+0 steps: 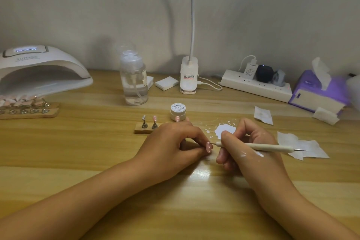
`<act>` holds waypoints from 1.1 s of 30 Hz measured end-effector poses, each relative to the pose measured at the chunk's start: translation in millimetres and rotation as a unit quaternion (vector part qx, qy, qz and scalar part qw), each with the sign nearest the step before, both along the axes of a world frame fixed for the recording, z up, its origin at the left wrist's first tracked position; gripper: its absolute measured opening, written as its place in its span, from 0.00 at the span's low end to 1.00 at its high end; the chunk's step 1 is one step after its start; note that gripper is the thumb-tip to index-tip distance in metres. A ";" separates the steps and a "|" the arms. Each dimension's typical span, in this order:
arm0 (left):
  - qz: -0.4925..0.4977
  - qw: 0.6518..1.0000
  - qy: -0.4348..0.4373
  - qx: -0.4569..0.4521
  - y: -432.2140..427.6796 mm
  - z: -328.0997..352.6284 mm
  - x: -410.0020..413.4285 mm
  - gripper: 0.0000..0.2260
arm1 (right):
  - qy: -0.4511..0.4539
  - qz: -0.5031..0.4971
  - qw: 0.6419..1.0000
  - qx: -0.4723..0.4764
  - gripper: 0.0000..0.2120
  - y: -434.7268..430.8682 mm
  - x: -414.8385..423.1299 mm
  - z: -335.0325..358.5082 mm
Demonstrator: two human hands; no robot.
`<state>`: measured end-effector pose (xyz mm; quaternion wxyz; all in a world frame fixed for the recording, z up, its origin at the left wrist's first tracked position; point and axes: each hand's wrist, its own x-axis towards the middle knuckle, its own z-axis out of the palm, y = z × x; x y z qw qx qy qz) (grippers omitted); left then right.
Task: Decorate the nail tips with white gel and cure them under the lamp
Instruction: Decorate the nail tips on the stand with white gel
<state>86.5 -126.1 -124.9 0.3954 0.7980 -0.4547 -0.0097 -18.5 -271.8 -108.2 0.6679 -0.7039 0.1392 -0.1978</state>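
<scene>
My left hand pinches a pink nail tip that carries small white dots, low over the wooden table. My right hand grips a white dotting pen, and its fine point touches that tip. Smears of white gel mark the back of my right hand. Behind the hands lies a puddle of white gel on the table. The white gel jar stands shut beyond it. A small wooden holder carries another pink tip on a stand. The white curing lamp sits far left.
Wooden strips with several finished tips lie before the lamp. A clear pump bottle, a desk lamp base, a power strip, a purple tissue box and used wipes stand along the back and right.
</scene>
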 end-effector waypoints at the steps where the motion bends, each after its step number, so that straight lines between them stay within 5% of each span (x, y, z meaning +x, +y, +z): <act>1: -0.001 1.000 -0.001 0.000 0.0 0.2 -0.4 0.06 | -0.005 -0.008 1.000 0.008 0.16 0.3 0.3 0.6; 33: -0.008 1.000 0.011 0.000 -0.1 0.2 -0.9 0.07 | 0.017 -0.008 0.997 -0.077 0.07 -3.1 4.2 -10.2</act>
